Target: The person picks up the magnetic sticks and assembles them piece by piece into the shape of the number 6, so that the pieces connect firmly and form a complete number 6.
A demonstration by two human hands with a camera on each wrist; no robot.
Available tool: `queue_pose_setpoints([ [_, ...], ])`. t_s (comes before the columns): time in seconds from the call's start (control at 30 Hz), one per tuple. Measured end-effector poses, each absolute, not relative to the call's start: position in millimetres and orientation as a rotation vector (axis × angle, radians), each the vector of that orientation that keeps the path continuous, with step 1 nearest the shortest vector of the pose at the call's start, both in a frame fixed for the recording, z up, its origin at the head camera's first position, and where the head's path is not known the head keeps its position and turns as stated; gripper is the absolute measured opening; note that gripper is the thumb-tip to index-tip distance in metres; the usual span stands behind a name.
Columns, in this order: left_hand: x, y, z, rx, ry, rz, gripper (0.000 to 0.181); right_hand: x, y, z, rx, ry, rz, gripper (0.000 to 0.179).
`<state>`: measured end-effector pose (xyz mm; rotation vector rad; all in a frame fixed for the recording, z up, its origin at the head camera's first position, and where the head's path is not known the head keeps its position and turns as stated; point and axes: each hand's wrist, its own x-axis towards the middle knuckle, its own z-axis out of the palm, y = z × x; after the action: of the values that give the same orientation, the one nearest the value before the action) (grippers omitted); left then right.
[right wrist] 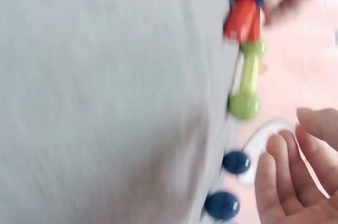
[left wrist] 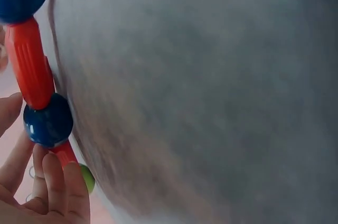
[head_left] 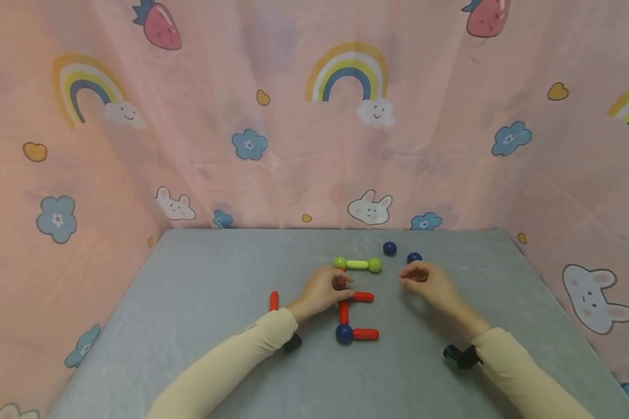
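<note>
A flat figure of toy building rods and balls lies on the table, like a letter E. Its upright has red rods (head_left: 343,314), with a blue ball (head_left: 344,334) at the bottom corner. Two red rods point right as the lower and middle arms, and a lime-green rod (head_left: 357,264) between two lime-green balls forms the top. My left hand (head_left: 321,291) pinches the figure's middle blue ball (left wrist: 48,120) between thumb and fingers. My right hand (head_left: 431,287) hovers to the right, its fingers loosely bent around nothing, just in front of a loose blue ball (head_left: 414,257).
Another loose blue ball (head_left: 390,248) sits farther back. Left of the figure lies a separate red rod (head_left: 274,300), partly behind my left sleeve. The grey table (head_left: 199,279) ends at a pink printed curtain (head_left: 293,192) behind and on both sides.
</note>
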<state>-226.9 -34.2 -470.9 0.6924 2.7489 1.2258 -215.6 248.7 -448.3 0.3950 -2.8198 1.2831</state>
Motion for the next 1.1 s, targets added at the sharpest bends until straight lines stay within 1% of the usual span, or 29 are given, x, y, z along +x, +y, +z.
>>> queue_pose_setpoints([
  [0.2, -226.8, -30.4, -473.0, 0.708, 2.783, 1.154, 0.025, -240.0, 269.7, -452.4, 0.230, -2.697, 1.220, 0.026],
  [0.43, -222.9, -25.1, -470.9, 0.628, 2.786, 1.127, 0.024, -263.7, 285.0, -461.2, 0.132, -2.609, 1.203, 0.030],
  [0.73, -222.3, -23.4, -472.7, 0.579, 2.811, 1.097, 0.023, -282.2, 290.3, -473.9, 0.183, -2.759, 1.176, 0.040],
  [1.1, -222.4, -22.4, -475.5, 0.573, 2.825, 1.082, 0.021, -283.1, 285.0, -477.1, 0.222, -2.805, 1.125, 0.037],
])
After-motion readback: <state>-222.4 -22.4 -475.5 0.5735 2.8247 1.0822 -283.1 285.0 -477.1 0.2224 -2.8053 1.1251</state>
